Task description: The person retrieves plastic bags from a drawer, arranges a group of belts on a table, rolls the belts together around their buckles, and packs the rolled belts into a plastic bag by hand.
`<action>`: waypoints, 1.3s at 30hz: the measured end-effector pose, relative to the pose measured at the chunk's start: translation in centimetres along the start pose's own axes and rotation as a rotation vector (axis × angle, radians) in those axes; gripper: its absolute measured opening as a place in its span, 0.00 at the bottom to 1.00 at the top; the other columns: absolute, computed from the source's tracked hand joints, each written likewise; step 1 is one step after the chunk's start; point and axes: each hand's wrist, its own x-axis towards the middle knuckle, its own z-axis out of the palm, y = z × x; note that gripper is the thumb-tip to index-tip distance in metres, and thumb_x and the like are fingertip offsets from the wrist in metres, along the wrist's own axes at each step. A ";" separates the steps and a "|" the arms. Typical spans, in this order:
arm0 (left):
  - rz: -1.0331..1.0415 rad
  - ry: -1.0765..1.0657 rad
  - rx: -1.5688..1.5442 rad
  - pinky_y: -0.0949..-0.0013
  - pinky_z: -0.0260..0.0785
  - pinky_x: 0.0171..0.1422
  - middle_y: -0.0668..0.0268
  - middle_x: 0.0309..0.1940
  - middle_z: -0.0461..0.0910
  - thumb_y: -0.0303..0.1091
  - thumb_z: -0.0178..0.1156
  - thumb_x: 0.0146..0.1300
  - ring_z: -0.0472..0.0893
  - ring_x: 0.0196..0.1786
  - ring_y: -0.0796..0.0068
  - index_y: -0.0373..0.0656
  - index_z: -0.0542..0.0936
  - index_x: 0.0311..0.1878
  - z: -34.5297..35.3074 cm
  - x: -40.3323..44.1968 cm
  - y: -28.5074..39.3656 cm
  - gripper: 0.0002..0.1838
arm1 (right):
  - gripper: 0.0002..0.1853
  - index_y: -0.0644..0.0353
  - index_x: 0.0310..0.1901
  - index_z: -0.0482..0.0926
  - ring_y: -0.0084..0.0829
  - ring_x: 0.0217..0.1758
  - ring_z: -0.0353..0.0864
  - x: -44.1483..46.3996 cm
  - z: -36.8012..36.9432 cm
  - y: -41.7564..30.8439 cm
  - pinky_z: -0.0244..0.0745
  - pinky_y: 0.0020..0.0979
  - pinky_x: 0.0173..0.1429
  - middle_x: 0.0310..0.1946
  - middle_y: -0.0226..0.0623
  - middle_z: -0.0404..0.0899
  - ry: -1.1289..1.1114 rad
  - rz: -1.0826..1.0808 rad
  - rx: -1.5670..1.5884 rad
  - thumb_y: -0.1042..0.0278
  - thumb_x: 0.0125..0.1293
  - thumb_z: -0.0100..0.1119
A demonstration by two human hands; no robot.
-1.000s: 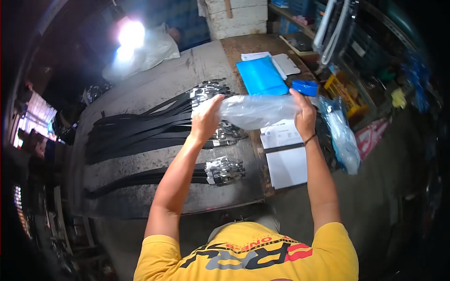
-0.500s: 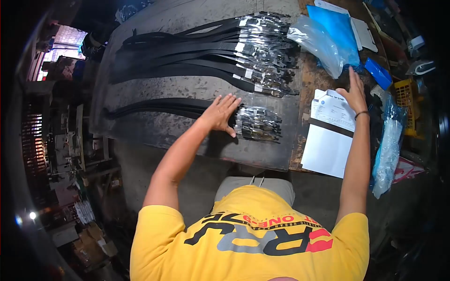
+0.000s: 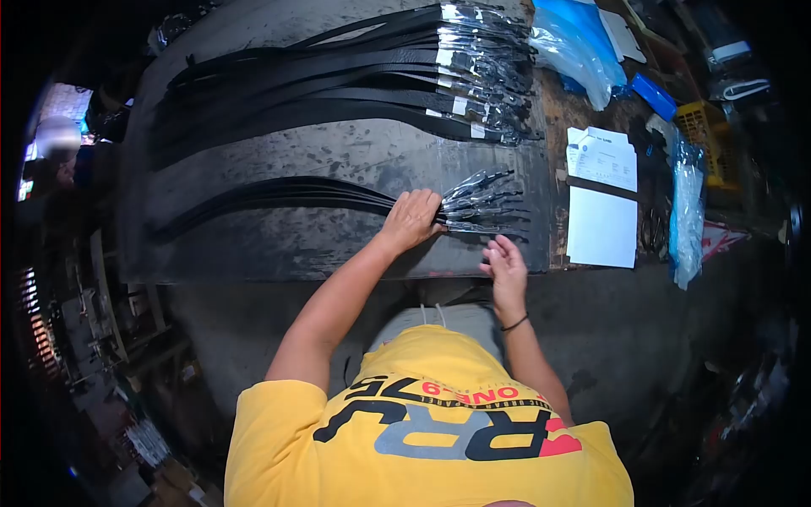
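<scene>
Left hand (image 3: 410, 221) closed round small bundle of black straps (image 3: 325, 193), just behind its clear-wrapped ends, bundle lying on dark tabletop (image 3: 279, 253) near the front edge. Right hand (image 3: 506, 272) just beside the wrapped ends, fingers half open and loosely curled, can't tell if they hold anything. Larger strap pile (image 3: 338, 84) beyond, papers (image 3: 601, 224) to the right

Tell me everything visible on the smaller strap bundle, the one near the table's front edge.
The smaller strap bundle is several long, flat black straps, leather-like or synthetic, gently bowed. Their right-hand ends fan out in shiny, clear plastic-like wrapping; the exact count is unclear. It lies crosswise on the worktable, apart from the larger strap pile beyond. The left hand grips it just short of the wrapped ends.
</scene>
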 end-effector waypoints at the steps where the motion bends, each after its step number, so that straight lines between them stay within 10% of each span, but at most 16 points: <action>1: 0.025 0.061 0.012 0.61 0.62 0.43 0.62 0.33 0.71 0.42 0.70 0.43 0.72 0.41 0.61 0.43 0.69 0.39 0.2 -0.3 0.1 0.25 | 0.23 0.61 0.62 0.63 0.26 0.52 0.74 -0.2 1.1 0.7 0.77 0.26 0.47 0.55 0.38 0.69 0.024 0.023 0.061 0.67 0.68 0.53; 15: -0.050 0.270 -0.036 0.62 0.60 0.38 0.66 0.26 0.72 0.48 0.69 0.44 0.73 0.34 0.64 0.45 0.72 0.30 1.8 -3.5 1.6 0.20 | 0.30 0.64 0.68 0.50 0.21 0.46 0.69 1.3 6.1 1.0 0.68 0.25 0.49 0.58 0.34 0.63 0.048 -0.061 0.165 0.80 0.64 0.44; 25: -0.098 0.303 -0.018 0.62 0.59 0.38 0.66 0.24 0.71 0.48 0.69 0.44 0.71 0.32 0.64 0.46 0.72 0.25 2.2 -4.1 2.5 0.19 | 0.36 0.69 0.68 0.48 0.32 0.63 0.65 2.6 5.6 2.6 0.65 0.30 0.62 0.63 0.44 0.59 0.016 -0.128 0.077 0.89 0.56 0.43; 39: -0.091 0.281 0.020 0.61 0.58 0.45 0.69 0.34 0.75 0.43 0.66 0.46 0.71 0.40 0.67 0.46 0.78 0.39 3.0 -5.1 3.5 0.18 | 0.25 0.65 0.52 0.75 0.50 0.57 0.70 8.6 13.4 -1.5 0.64 0.41 0.61 0.50 0.52 0.75 -0.168 -0.326 -0.878 0.51 0.66 0.47</action>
